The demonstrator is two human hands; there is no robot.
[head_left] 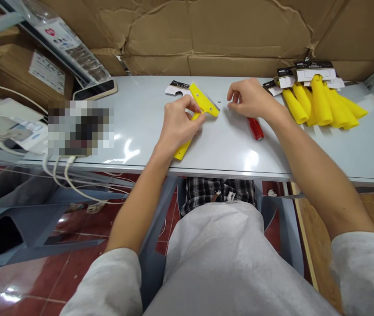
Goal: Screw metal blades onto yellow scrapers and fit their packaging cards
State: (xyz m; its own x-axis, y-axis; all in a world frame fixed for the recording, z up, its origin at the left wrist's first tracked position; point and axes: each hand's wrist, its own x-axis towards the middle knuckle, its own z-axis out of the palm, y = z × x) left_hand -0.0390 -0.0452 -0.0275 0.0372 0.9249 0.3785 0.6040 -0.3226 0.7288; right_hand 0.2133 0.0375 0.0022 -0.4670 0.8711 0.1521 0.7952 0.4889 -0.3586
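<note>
My left hand (182, 116) is closed around the handle of a yellow scraper (203, 100), whose blade edge faces right. The handle's lower end (182, 151) shows below the hand. Just right of the scraper head, a tiny metal piece (219, 102), perhaps a screw, lies on the table. My right hand (247, 98) is beside that piece, fingers bent, with a gap between thumb and forefinger and nothing visible in them. A red screwdriver handle (255, 128) lies below the right wrist, its other end hidden. Behind the scraper is a black-and-white card tag (177, 87).
Several yellow scrapers with card tags (323, 103) lie overlapped on the right of the grey table (147, 153). A phone (95, 90) and white cables (71, 175) are on the left. Cardboard (219, 35) stands along the back edge.
</note>
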